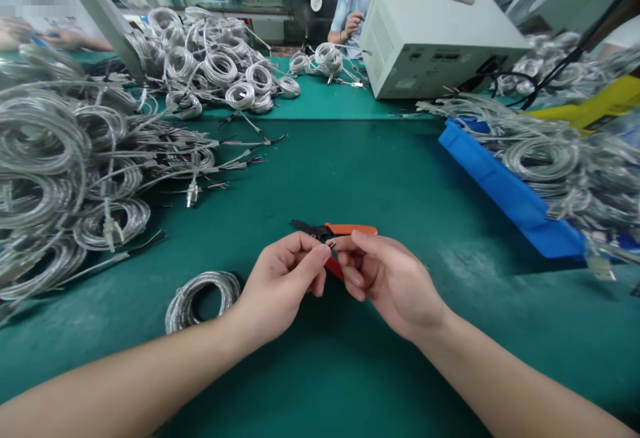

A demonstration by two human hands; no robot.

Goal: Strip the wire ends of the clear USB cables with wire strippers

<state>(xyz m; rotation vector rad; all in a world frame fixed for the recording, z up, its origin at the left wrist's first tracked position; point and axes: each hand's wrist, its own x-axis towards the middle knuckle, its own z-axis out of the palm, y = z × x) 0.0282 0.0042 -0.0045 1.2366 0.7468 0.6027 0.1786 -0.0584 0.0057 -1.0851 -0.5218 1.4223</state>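
My left hand [285, 275] is closed, with thumb and forefinger pinching a thin cable end [331, 245]; only its small dark and shiny tip shows. Opposite it, my right hand [387, 271] has thumb and forefinger pressed together beside that tip, and whatever is between them is hidden. Just behind the fingertips lies a wire stripper [353, 229] with dark jaws and orange and red handles, partly covered by my hands. A coil of clear-jacketed cable [203, 295] rests on the table beside my left forearm, partly hidden by it.
Many coiled cables [45, 138] with bare wire ends are heaped at left, and another heap [215, 58] stands behind. At right a blue tray [515, 191] holds more coils, near a yellow object [590, 105]. A pale metal box [430, 38] stands at the back; a co-worker [350, 11] sits behind it.
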